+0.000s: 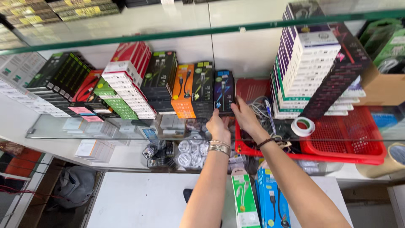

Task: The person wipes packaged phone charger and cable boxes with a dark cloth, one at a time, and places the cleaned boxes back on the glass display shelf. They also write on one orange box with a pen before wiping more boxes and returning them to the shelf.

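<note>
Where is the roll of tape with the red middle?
In the head view, the tape roll lies right of both hands, on the red basket's left edge, below the tall box stack.

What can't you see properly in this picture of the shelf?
Head view:
- Left hand fingertips: hidden behind the dark box they reach.
- Red basket contents: blurred by the glass shelf.
- Tape roll: cut off by the right edge.
- Right hand palm: faces away.

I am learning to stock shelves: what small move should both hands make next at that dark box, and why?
Probably ease the dark blue cable box back until it lines up with the orange box beside it. The left hand and right hand are both at its front, and it stands at the row's end beside the red plastic basket.
</note>
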Motion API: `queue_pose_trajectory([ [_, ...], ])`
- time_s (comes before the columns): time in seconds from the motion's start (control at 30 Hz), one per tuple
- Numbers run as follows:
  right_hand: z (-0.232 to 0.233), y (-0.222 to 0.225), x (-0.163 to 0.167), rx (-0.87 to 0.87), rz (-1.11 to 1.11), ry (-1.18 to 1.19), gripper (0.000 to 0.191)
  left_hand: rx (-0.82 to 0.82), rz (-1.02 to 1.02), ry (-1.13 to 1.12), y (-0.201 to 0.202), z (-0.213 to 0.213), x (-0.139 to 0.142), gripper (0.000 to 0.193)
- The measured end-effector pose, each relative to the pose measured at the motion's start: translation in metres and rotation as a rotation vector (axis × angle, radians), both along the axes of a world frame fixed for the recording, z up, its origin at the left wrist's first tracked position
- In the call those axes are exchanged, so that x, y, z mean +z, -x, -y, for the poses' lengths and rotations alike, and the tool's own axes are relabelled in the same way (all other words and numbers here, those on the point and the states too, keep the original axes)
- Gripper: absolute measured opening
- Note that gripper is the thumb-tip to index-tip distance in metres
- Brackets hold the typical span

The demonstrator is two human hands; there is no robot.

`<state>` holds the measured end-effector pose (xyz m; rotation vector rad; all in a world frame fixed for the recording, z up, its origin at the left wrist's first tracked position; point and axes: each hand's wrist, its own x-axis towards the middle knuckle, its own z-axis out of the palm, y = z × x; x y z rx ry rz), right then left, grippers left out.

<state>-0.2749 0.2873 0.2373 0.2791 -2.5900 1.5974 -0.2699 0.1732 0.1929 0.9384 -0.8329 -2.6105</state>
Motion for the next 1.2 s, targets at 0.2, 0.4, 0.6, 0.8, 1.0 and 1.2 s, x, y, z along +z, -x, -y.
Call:
queue_pose_trajectory([
  [0.2,-0.025,-0.064,-0.015,-0.098,-0.101,0.498,0.037,-0.383,-0.233,0.288,-0.090,0.031,-0.023,0.028],
  [0.4,-0.017,-0.205,-0.095,-0.164,-0.031,0.232,0.035,-0.692,0.137,0.838,-0.189,0.030,-0.136,0.034],
  [0.6,0.005,-0.274,-0.154,-0.284,0.087,-0.305,0.051,-0.760,0.285,0.826,-0.218,0.007,-0.188,0.069],
  [0.8,0.019,-0.294,-0.177,-0.278,-0.001,-0.354,0.060,-0.689,0.280,1.042,-0.215,0.006,-0.169,0.058],
  [1.0,0.047,-0.309,-0.184,-0.275,0.354,0.077,0.052,-0.623,0.105,0.100,-0.249,0.129,-0.110,0.043],
  [1.2,0.135,-0.335,-0.171,0.211,0.043,-0.591,0.091,-0.604,0.079,0.039,-0.287,0.211,-0.063,0.043],
])
